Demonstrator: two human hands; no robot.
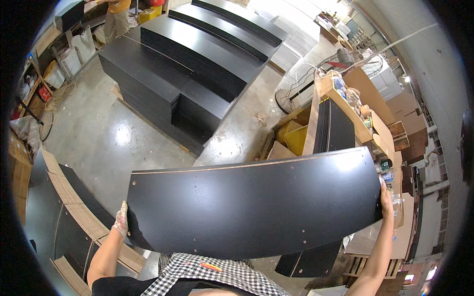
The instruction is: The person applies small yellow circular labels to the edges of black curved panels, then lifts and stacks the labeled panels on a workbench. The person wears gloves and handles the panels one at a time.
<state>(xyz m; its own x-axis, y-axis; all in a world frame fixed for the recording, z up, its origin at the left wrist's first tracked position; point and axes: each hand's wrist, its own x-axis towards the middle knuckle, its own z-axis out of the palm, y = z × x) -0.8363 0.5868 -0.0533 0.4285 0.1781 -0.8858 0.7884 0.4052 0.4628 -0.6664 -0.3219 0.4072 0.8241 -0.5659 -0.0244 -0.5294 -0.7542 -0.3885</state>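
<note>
A wide black board (247,202) with small drilled holes near its edges is held up in front of me, spanning most of the view. Its far long edge shows a strip of brown raw wood. My left hand (121,217), in a patterned glove, grips the board's left end. At the right end, my right hand (386,197) is closed on the edge, its fingers partly hidden behind the board. Beneath the board's near right side, another black board (311,261) with holes pokes out.
Ahead stands a large stepped stack of black boards (182,54). More boards with raw wood edges (69,192) lie at my left. On the right are a bench with upright black boards (335,123), bottles, cardboard and a fan (355,61). Another person (117,19) stands far left.
</note>
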